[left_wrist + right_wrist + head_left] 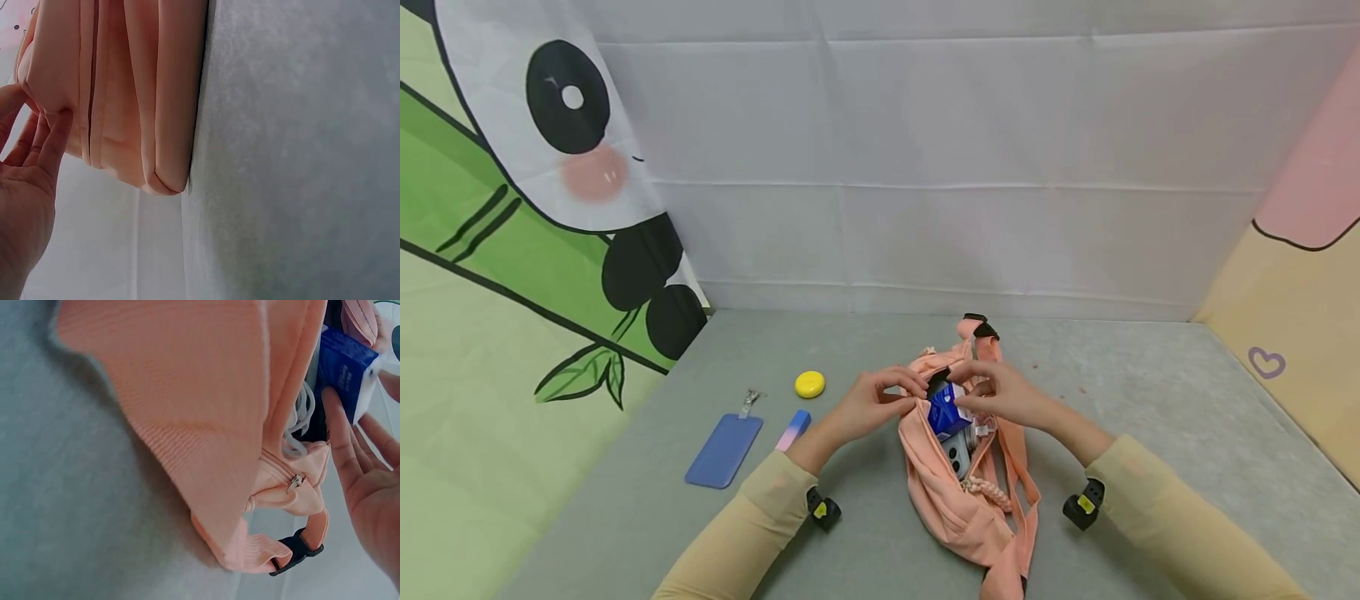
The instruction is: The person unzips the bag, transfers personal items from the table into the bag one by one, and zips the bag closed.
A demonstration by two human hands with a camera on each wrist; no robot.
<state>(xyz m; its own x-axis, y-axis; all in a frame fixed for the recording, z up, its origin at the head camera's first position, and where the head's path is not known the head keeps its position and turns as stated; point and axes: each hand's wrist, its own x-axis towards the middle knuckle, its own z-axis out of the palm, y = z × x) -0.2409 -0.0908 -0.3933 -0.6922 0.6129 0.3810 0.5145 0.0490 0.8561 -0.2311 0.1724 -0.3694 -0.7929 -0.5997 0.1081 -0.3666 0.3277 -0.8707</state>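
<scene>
A pink waist bag (951,508) lies on the grey table with its main pocket unzipped. My left hand (882,400) pinches the bag's left opening edge; the left wrist view shows thumb and fingers on the pink cloth (56,69). At the opening, my right hand (1007,396) holds a small blue pack with a white end, like a tissue pack (946,414), between thumb and fingers. Part of the pack is inside the pocket. Below it sits a light grey item with black round spots (957,456). A white cable (301,419) shows inside the bag in the right wrist view.
Left of the bag lie a blue card holder (724,451) with a metal clip, a yellow round case (809,384) and a blue-pink stick-shaped item (793,429), partly behind the left arm. The bag's strap (1015,454) and black buckle (297,551) trail beside it.
</scene>
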